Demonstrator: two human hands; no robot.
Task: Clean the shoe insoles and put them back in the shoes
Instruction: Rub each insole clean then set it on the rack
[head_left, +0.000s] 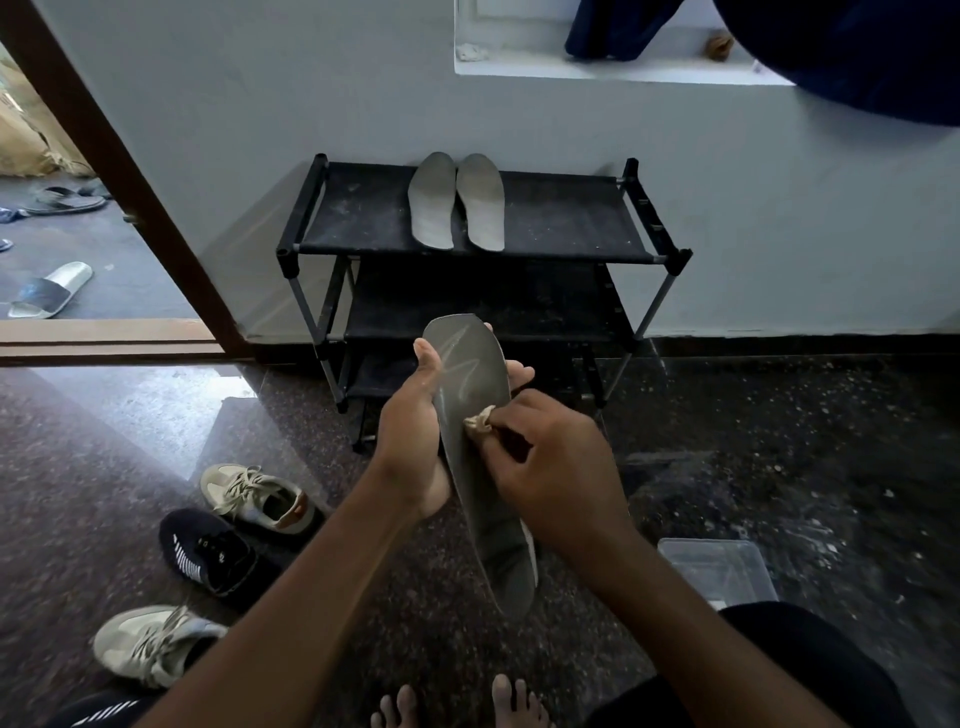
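Left fingers (519, 375) curled round streaked grey insole (480, 374), right fingers (522, 415) pinching cloth (479, 420) against it

The right hand (550, 467) hides most of the rag (479, 420) it pinches, and also the middle of the insole (467, 358). The fingers of the left hand (415, 431) mostly vanish behind the insole. A dark-clad knee (779, 649) partly covers the clear container (711, 566). The brown lump (719, 45) on the ledge (571, 70) is too blurred to identify.
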